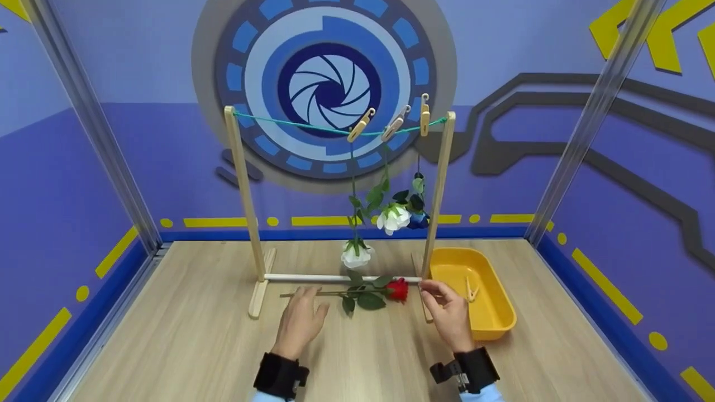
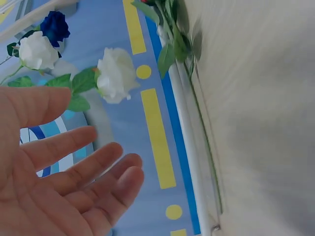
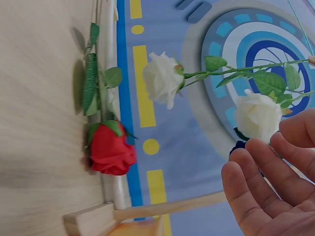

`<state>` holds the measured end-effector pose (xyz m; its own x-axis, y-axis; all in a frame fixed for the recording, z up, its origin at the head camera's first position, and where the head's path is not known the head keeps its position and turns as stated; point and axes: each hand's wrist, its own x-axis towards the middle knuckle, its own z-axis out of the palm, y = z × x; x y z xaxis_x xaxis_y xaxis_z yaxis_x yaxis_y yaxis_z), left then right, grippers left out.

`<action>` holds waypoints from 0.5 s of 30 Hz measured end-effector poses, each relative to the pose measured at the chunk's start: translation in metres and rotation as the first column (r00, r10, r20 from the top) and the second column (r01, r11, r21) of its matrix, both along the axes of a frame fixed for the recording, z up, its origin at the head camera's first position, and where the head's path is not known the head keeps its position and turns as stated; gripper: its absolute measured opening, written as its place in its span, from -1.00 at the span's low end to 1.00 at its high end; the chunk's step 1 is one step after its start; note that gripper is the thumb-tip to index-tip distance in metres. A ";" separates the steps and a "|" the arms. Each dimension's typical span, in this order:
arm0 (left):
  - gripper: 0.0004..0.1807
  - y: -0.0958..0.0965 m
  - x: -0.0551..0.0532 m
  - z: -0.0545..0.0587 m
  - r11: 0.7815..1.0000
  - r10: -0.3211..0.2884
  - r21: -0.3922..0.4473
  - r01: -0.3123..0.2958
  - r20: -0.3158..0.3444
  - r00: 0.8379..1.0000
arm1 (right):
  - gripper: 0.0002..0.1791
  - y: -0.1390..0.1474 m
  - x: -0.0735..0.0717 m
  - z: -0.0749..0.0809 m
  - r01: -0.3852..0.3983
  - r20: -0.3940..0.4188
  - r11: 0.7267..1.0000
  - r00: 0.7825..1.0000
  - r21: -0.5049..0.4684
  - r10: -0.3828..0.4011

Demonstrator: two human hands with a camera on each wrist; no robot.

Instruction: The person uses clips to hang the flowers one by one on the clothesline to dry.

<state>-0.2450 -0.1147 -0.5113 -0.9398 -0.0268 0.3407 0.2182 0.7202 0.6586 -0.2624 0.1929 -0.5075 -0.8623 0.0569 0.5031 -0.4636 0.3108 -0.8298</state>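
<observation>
A red artificial rose lies sideways on the table, its bloom to the right. My left hand hovers by the stem's end, fingers spread and holding nothing in the left wrist view. Beyond the bloom, at the rack's right foot, is my right hand, its fingers loosely bent around nothing. Three roses hang upside down from the green cord: a low white rose, a higher white rose and a dark blue rose. Clothespins stand on the cord above them.
The wooden rack has a left post, a right post and a white bottom bar behind the red rose. A yellow tray at right holds a clothespin. A patterned blue wall rises behind.
</observation>
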 end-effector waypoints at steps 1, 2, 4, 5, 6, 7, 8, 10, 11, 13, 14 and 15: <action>-0.58 0.002 0.001 -0.002 1.000 0.000 0.006 0.000 0.013 1.000 | -0.78 0.001 0.001 -0.003 0.014 0.007 1.000 1.000 0.014 -0.014; -0.57 0.004 0.001 -0.003 1.000 0.000 0.010 0.000 0.024 1.000 | -0.77 0.001 0.002 -0.006 0.020 0.019 1.000 1.000 0.019 -0.021; -0.56 0.008 0.002 -0.005 1.000 -0.001 0.018 0.000 0.043 0.999 | -0.76 0.002 0.003 -0.010 0.026 0.042 0.999 0.999 0.029 -0.027; -0.56 0.010 0.002 -0.006 1.000 -0.001 0.022 0.000 0.051 0.999 | -0.75 0.003 0.003 -0.012 0.027 0.053 0.999 0.998 0.035 -0.029; -0.56 0.012 0.002 -0.006 1.000 -0.001 0.025 0.000 0.056 0.998 | -0.75 0.003 0.003 -0.013 0.028 0.061 0.999 0.998 0.040 -0.030; -0.57 0.013 0.003 -0.007 1.000 -0.004 0.028 0.002 0.059 0.998 | -0.75 0.003 0.003 -0.014 0.029 0.070 0.999 0.997 0.046 -0.032; -0.58 0.015 0.003 -0.007 1.000 -0.009 0.030 0.008 0.055 0.998 | -0.75 0.004 0.003 -0.014 0.029 0.076 0.999 0.997 0.046 -0.033; -0.58 0.017 0.004 -0.008 0.999 -0.022 0.031 0.021 0.045 0.999 | -0.76 0.006 0.003 -0.014 0.037 0.083 0.998 0.996 0.054 -0.041; -0.59 0.019 0.005 -0.009 0.999 -0.031 0.029 0.030 0.036 0.999 | -0.76 0.007 0.003 -0.015 0.043 0.084 0.997 0.995 0.058 -0.047; -0.59 0.021 0.005 -0.010 0.999 -0.052 0.019 0.051 0.019 0.998 | -0.78 0.009 0.002 -0.015 0.052 0.075 0.997 0.996 0.061 -0.057; -0.59 0.022 0.005 -0.011 0.998 -0.059 0.013 0.059 0.017 0.998 | -0.78 0.010 0.001 -0.016 0.058 0.063 0.996 0.996 0.068 -0.062; -0.58 0.023 0.005 -0.011 0.998 -0.066 0.008 0.066 0.018 0.998 | -0.79 0.011 0.000 -0.016 0.064 0.053 0.995 0.996 0.073 -0.068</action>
<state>-0.2397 -0.0913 -0.5224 -0.9457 0.0329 0.3235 0.2529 0.6997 0.6682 -0.2625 0.2040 -0.5237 -0.8845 0.0800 0.4597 -0.3943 0.3986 -0.8280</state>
